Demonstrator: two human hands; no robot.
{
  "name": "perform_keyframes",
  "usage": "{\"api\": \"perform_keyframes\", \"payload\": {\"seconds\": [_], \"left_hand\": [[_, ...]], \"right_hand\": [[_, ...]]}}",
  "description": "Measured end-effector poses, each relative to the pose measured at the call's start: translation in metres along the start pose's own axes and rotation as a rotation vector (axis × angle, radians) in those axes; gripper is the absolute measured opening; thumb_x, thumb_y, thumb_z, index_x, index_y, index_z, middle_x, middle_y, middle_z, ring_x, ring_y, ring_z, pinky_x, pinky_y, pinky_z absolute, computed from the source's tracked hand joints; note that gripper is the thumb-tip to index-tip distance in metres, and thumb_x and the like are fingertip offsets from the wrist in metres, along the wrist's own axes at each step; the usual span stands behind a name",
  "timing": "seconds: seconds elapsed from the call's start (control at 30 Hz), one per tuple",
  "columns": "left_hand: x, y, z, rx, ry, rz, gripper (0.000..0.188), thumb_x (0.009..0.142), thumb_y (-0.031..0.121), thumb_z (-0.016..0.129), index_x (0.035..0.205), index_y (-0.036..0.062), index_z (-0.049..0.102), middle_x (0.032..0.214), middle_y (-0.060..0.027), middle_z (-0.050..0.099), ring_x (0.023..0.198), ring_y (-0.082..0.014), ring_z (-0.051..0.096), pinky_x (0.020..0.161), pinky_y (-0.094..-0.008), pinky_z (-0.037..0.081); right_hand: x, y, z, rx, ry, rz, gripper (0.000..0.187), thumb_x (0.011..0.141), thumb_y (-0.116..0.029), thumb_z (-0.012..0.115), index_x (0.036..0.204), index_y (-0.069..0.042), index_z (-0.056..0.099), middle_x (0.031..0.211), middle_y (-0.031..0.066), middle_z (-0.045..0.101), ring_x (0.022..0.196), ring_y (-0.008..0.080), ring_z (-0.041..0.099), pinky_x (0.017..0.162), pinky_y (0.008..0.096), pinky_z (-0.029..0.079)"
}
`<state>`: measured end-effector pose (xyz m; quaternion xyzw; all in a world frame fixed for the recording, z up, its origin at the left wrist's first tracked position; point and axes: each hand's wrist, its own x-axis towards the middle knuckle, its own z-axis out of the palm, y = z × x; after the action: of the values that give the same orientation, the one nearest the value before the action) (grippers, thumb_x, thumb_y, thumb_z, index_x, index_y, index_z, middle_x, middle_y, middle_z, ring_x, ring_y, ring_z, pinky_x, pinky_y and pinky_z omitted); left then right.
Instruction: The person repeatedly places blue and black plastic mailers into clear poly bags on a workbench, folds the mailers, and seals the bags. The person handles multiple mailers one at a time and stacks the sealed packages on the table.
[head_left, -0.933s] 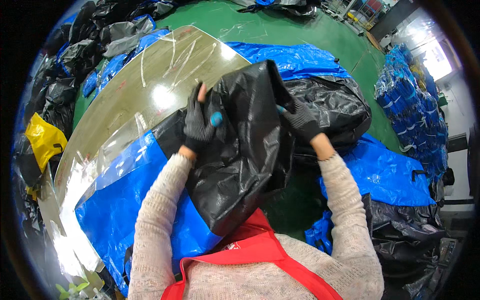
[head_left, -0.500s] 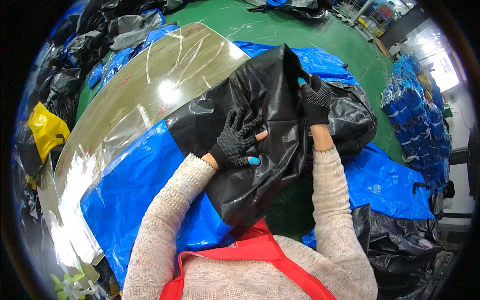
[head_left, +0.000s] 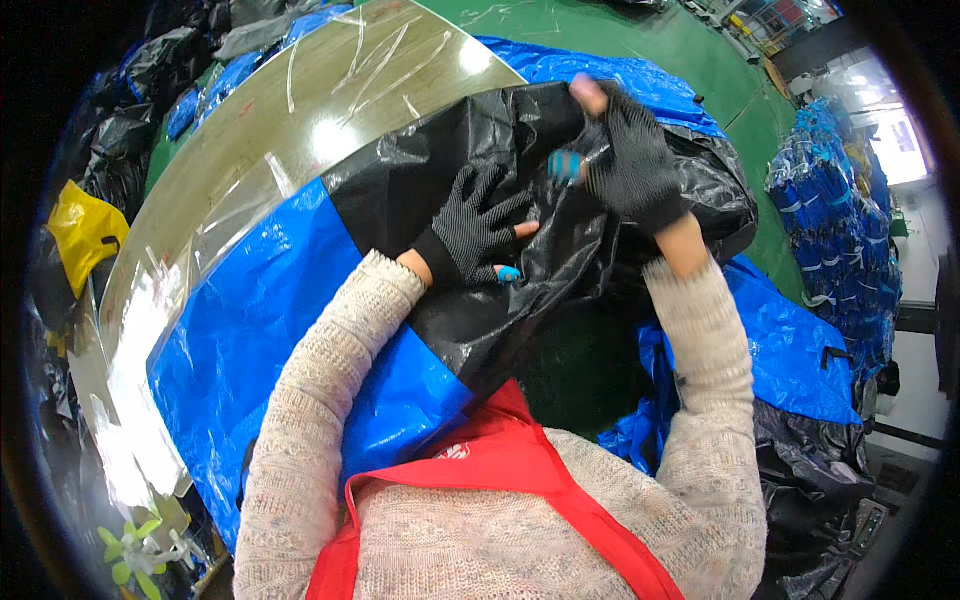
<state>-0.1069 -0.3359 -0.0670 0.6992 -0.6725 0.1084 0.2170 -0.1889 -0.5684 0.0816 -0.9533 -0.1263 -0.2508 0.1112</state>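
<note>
A large sheet of black and blue woven plastic lies spread before me, its black part (head_left: 465,340) beneath my hands and its blue part (head_left: 260,310) to the left. Palm down on the black part, my left hand (head_left: 475,228) is open with fingers spread. It wears a dark dotted glove with bare fingertips and blue tape on the thumb. My right hand (head_left: 640,160), gloved alike and smeared by motion, is over the black part's far right edge. Its thumb and a forefinger stand apart, so it looks open; the other fingers are hidden.
The sheet lies on a shiny table (head_left: 240,160) with clear film strips. More sheeting (head_left: 640,85) lies beyond and to the right. Bundled blue sheets (head_left: 830,230) stand at far right. A yellow piece (head_left: 85,235) and dark heaps are at left. Green floor (head_left: 520,25) shows behind.
My right hand has loosened from the black edge and turned, its thumb and forefinger now apart. The black part's raised fold at the far edge lies lower. My left hand stays flat on the sheet.
</note>
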Motion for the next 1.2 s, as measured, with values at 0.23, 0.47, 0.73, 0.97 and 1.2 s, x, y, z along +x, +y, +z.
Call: {"api": "perform_keyframes", "payload": {"seconds": [0.23, 0.47, 0.73, 0.97, 1.2], "left_hand": [[-0.003, 0.001, -0.006, 0.023, -0.063, 0.081, 0.070, 0.083, 0.062, 0.050, 0.141, 0.0232, 0.045, 0.151, -0.0152, 0.033, 0.138, -0.0551, 0.015, 0.108, -0.0696, 0.003], [-0.037, 0.010, -0.028, 0.017, -0.192, 0.062, 0.062, 0.097, 0.051, 0.035, 0.146, 0.0138, 0.037, 0.153, -0.0196, 0.027, 0.142, -0.0371, 0.024, 0.115, -0.0544, 0.012], [-0.038, -0.005, -0.017, 0.063, -0.106, -0.206, 0.058, 0.097, 0.046, 0.039, 0.144, 0.0116, 0.039, 0.147, -0.0179, 0.034, 0.133, -0.0329, 0.031, 0.107, -0.0493, 0.020], [-0.111, 0.003, -0.109, 0.021, -0.233, -0.405, 0.055, 0.097, 0.042, 0.043, 0.142, 0.0097, 0.041, 0.142, -0.0163, 0.039, 0.125, -0.0294, 0.037, 0.100, -0.0448, 0.026], [-0.367, 0.109, -0.257, 0.371, -0.315, -1.104, 0.052, 0.097, 0.037, 0.046, 0.140, 0.0077, 0.042, 0.136, -0.0148, 0.044, 0.116, -0.0258, 0.043, 0.094, -0.0403, 0.033]], "right_hand": [[-0.131, -0.049, 0.025, -0.100, -0.344, -0.229, 0.054, 0.070, -0.023, 0.075, 0.122, -0.018, 0.061, 0.126, 0.0093, 0.060, 0.124, 0.0301, 0.051, 0.110, 0.0549, 0.029], [-0.053, -0.051, 0.014, 0.092, -0.102, -0.464, 0.017, 0.081, -0.020, 0.067, 0.093, -0.008, 0.068, 0.089, 0.0127, 0.065, 0.093, 0.0346, 0.064, 0.081, 0.0448, 0.052], [0.104, -0.025, 0.151, -0.126, -0.625, -0.110, 0.029, 0.086, -0.046, 0.058, 0.094, -0.020, 0.067, 0.081, 0.0100, 0.068, 0.074, 0.0335, 0.066, 0.064, 0.0483, 0.050], [0.089, 0.005, 0.196, -0.023, -0.678, -0.141, 0.031, 0.084, -0.046, 0.061, 0.103, -0.023, 0.071, 0.092, 0.0095, 0.071, 0.086, 0.0321, 0.066, 0.077, 0.0440, 0.051], [0.095, 0.027, 0.209, -0.030, -0.666, 0.132, 0.038, 0.090, -0.044, 0.057, 0.103, -0.011, 0.072, 0.102, 0.0156, 0.069, 0.097, 0.0348, 0.064, 0.083, 0.0420, 0.050]]}}
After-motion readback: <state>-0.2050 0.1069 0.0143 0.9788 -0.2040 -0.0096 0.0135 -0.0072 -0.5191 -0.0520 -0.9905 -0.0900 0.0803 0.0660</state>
